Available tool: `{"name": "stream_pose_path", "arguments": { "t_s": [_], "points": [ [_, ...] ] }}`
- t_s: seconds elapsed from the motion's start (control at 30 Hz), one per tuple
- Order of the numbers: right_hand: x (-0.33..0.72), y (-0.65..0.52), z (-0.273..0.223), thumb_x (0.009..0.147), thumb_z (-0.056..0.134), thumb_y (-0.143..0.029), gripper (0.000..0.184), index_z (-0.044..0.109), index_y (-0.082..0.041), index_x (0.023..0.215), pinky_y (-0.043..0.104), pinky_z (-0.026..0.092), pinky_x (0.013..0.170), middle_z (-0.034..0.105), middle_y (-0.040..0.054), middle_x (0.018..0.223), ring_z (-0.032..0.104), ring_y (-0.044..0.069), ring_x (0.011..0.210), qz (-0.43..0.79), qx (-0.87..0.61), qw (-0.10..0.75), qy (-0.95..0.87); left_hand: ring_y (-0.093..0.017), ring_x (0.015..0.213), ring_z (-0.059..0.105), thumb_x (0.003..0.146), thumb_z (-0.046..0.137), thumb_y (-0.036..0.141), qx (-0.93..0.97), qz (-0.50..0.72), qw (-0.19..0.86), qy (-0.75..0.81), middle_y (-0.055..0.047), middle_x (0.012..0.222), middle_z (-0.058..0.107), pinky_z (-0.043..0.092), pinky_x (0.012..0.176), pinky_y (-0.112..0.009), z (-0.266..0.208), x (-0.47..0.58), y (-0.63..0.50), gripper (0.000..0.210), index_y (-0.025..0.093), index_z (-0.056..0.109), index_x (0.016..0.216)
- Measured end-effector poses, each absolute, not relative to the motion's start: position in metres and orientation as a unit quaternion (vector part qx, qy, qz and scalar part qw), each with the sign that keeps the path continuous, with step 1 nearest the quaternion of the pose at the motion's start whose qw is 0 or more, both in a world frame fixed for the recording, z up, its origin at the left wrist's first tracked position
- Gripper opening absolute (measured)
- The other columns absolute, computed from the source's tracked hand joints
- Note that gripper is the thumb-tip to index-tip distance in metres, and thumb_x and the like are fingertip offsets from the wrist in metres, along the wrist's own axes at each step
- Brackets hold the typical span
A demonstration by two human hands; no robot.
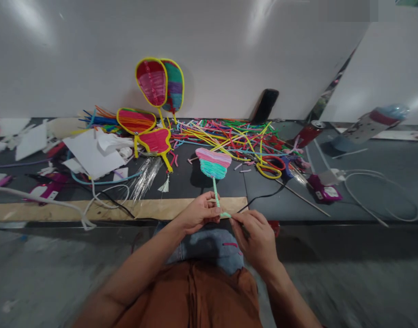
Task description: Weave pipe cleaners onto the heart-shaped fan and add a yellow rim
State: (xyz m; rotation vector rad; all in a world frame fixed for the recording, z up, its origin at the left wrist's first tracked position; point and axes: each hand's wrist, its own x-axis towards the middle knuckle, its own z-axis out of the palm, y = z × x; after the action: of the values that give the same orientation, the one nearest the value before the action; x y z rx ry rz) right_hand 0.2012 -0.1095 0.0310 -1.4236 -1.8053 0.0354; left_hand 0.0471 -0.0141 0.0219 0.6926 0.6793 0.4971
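Observation:
A small fan of pipe cleaners, pink above and turquoise below, stands upright over the table's front edge. Its thin pale green handle runs down into my left hand, whose fingers and thumb pinch it near the lower end. From there a short pale green pipe cleaner end sticks out to the right. My right hand pinches the tip of that end between thumb and fingers. Both hands are close together above my lap.
Finished fans lean on the white wall, with loose pipe cleaners heaped beside them. Scissors, a phone, a red can and a bottle stand or lie to the right. Papers and cables are leftward.

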Motion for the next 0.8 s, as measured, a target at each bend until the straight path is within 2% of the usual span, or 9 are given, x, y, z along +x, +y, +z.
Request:
{"name": "stream_pose_path", "arguments": {
  "t_s": [0.13,0.3,0.53,0.7,0.8],
  "points": [
    [0.198,-0.113,0.033,0.083,0.058,-0.015,0.006,0.06,-0.02,0.081,0.029,0.043,0.067,0.063,0.0012,0.065,0.055,0.015,0.068,0.02,-0.563,0.404,-0.721,-0.007,0.052,0.056,0.053,0.086,0.025,0.318,0.24,0.853,0.336,0.005,0.064,0.058,0.047,0.056,-0.02,0.021,0.051,-0.015,0.054,0.017,0.048,0.091],
    [0.191,-0.11,0.035,0.083,0.058,-0.013,0.007,0.061,-0.019,0.086,0.03,0.044,0.07,0.065,0.0015,0.067,0.056,0.016,0.071,0.015,-0.541,0.419,-0.73,-0.006,0.051,0.054,0.053,0.086,0.024,0.323,0.267,0.841,0.343,0.007,0.06,0.057,0.045,0.053,-0.017,0.019,0.057,-0.018,0.051,0.017,0.048,0.086],
    [0.19,-0.104,0.01,0.084,0.06,-0.014,0.006,0.061,-0.02,0.083,0.03,0.043,0.07,0.065,0.0012,0.066,0.057,0.016,0.071,-0.018,-0.532,0.417,-0.737,-0.005,0.051,0.053,0.052,0.086,0.023,0.311,0.28,0.847,0.328,0.006,0.059,0.057,0.043,0.054,-0.017,0.018,0.056,-0.017,0.05,0.016,0.05,0.087],
    [0.206,-0.096,0.007,0.087,0.056,-0.018,0.008,0.063,-0.02,0.083,0.031,0.039,0.071,0.065,0.002,0.065,0.056,0.016,0.069,-0.063,-0.588,0.358,-0.722,-0.006,0.054,0.055,0.054,0.085,0.024,0.333,0.285,0.833,0.338,0.005,0.062,0.057,0.044,0.058,-0.019,0.018,0.055,-0.017,0.049,0.016,0.049,0.086],
    [0.206,-0.094,0.016,0.086,0.056,-0.019,0.011,0.061,-0.02,0.076,0.03,0.038,0.07,0.065,0.0015,0.063,0.056,0.015,0.065,-0.064,-0.6,0.361,-0.711,-0.007,0.057,0.056,0.055,0.084,0.028,0.345,0.299,0.817,0.351,0.005,0.065,0.057,0.045,0.059,-0.02,0.015,0.058,-0.019,0.049,0.017,0.048,0.086]
  ]
}}
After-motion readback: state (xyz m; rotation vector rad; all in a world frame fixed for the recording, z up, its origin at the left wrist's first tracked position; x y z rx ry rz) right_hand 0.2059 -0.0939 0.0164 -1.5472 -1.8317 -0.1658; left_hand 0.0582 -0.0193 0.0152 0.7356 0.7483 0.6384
